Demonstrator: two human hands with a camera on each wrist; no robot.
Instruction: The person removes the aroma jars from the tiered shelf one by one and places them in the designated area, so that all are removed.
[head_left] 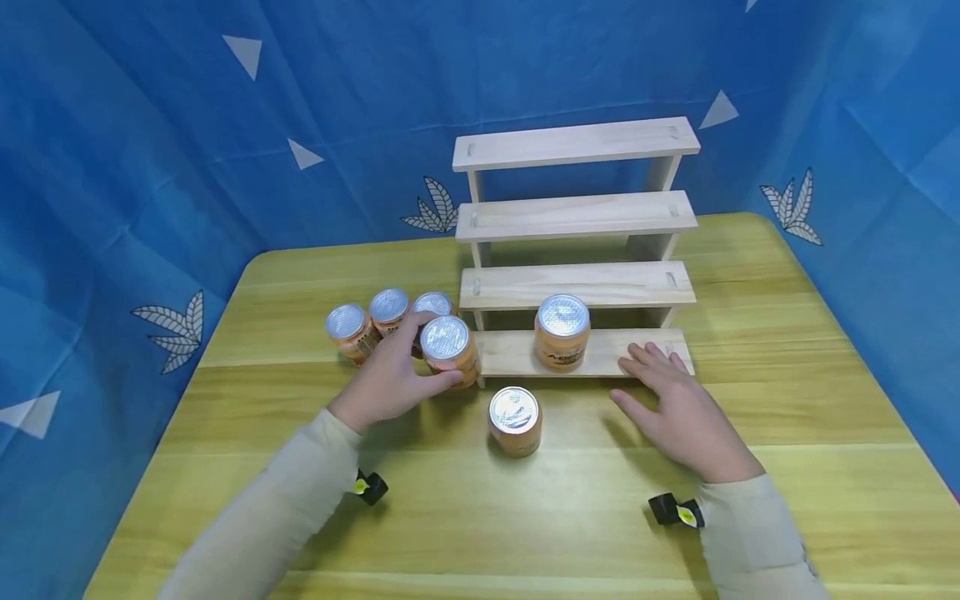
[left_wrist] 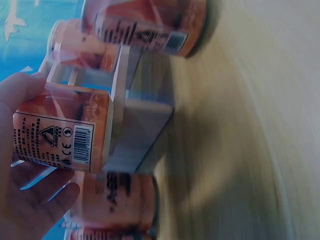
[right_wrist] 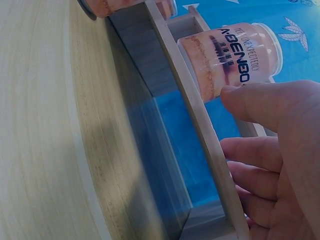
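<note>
Three orange cans point(head_left: 386, 315) with foil lids stand in a tight row left of centre on the worktop point(head_left: 247, 400), nearer its far edge than its near one. Just right of them the left hand point(head_left: 390, 379) grips a fourth can point(head_left: 448, 350) round its side, thumb and fingers curled on the label; left wrist view shows the barcode side of that held can point(left_wrist: 60, 127) hard against the left end of the wooden step rack point(left_wrist: 135, 130). Can sits at the left end of the rack's lowest step, upright; touching the step or just off it, cannot tell.

Loose can point(head_left: 515, 420) upright on the worktop near centre, just in front of the rack, between the two hands, untouched.

Stepped rack point(head_left: 573, 212) has four tiers and backs toward the far edge. One can point(head_left: 562, 331) stands on the lowest step, mid-length.

Right hand point(head_left: 678, 408) is released, fingers straight and spread, fingertips resting on the right end of the lowest step, apart from the shelved can.
</note>
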